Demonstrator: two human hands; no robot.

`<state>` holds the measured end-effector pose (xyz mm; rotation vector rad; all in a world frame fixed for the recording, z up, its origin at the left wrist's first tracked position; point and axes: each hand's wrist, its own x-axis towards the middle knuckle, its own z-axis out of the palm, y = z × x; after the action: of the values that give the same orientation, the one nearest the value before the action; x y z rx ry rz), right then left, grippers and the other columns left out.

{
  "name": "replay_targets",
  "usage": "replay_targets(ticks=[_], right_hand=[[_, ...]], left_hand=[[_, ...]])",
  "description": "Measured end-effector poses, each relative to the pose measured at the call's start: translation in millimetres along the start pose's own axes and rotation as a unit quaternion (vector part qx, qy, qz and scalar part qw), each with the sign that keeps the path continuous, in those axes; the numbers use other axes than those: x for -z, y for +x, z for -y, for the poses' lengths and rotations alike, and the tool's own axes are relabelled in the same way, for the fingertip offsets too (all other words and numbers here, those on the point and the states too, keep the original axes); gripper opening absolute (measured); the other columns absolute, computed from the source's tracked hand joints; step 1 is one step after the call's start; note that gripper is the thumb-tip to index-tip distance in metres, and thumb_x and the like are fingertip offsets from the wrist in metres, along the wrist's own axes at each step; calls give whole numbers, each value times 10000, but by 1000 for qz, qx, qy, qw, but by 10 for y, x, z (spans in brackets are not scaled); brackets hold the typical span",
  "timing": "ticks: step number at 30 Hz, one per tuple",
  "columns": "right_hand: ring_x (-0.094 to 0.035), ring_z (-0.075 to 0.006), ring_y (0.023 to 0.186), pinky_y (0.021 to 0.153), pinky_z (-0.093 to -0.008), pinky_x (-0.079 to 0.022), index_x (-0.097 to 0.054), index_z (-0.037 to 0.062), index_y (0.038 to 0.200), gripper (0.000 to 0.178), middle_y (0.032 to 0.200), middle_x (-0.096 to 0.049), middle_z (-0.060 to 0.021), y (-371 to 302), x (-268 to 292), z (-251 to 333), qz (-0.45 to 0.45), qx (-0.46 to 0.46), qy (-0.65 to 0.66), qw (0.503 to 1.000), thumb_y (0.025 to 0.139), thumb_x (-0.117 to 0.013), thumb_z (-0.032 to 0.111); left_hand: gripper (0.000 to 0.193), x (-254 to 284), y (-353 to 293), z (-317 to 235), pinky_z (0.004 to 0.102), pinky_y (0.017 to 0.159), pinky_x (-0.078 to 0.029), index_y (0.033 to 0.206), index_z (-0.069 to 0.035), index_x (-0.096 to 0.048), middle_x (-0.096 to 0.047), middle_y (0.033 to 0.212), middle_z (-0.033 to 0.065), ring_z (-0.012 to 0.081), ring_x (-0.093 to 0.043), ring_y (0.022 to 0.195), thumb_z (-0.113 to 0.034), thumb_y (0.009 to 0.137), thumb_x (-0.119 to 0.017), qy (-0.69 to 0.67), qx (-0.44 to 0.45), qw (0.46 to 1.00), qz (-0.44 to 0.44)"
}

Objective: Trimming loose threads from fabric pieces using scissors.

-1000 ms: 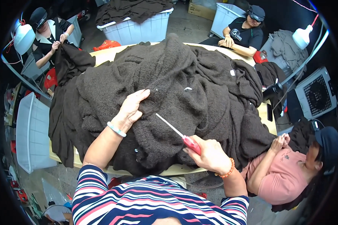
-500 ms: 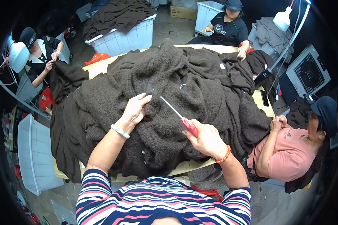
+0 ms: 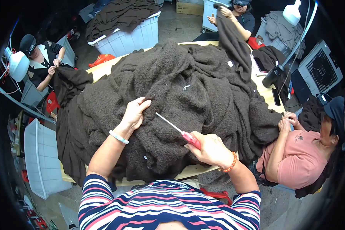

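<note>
A dark brown knitted fabric [image 3: 103, 103] lies heaped in front of me. My left hand [image 3: 134, 113], with a pale bangle at its wrist, pinches a fold of this knit between thumb and fingers. My right hand [image 3: 211, 149], wearing an orange bead bracelet, is closed round the red handle of a thin-shafted metal tool [image 3: 170, 124]. The tool's tip points up and left, just right of my left fingertips. Whether the tip touches the knit I cannot tell. A small pale thread [image 3: 186, 87] lies on the heap beyond my hands.
Co-workers handle dark knit at the far left, far right and right side of the table [image 3: 184, 172]. A black bottle [image 3: 273, 76] and a phone [image 3: 276, 97] stand and lie at the right. White bins [image 3: 46, 161] and lamps [image 3: 292, 13] surround the table.
My right hand has drawn the tool slightly nearer and to the left; my left hand keeps its pinch. At the far right, a co-worker has raised a length of dark knit off the table.
</note>
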<state>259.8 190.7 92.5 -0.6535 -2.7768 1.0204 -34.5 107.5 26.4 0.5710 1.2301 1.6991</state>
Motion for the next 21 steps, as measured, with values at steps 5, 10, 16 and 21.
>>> replay_targets(ticks=[5, 10, 16, 21], right_hand=[[-657, -392, 687, 621, -484, -516, -574, 113, 1051, 227, 696, -637, -180, -46, 41, -169, -50, 13, 64, 997, 891, -640, 261], [-656, -392, 666, 595, -473, -519, -578, 109, 1042, 220, 681, -639, -173, 19, 108, -295, -92, -4, 30, 995, 882, -649, 243], [-661, -400, 752, 670, -464, -526, -601, 106, 1080, 245, 769, -663, -181, 4, 204, -446, -71, -68, 27, 995, 889, -654, 249], [-662, -404, 749, 676, -469, -525, -602, 109, 1082, 244, 771, -666, -179, -18, 271, -467, -92, -78, 18, 993, 890, -653, 250]], left_hand=[[384, -318, 124, -252, 246, 776, -501, 1157, 15, -604, -666, 922, 27, 95, -616, 831, -159, 849, -755, 298, -43, 953, -29], [466, -580, 318, -189, 313, 702, -495, 1118, -49, -633, -609, 785, 92, 177, -603, 733, -237, 736, -822, 608, -189, 771, -11], [387, -963, 304, -153, 390, 792, -505, 983, -64, -645, -571, 851, 96, 276, -613, 935, -333, 744, -789, 770, -240, 591, 0], [159, -791, 534, -90, 359, 688, -500, 847, -12, -669, -628, 789, 106, 269, -638, 754, -158, 812, -722, 642, -267, 715, 73]])
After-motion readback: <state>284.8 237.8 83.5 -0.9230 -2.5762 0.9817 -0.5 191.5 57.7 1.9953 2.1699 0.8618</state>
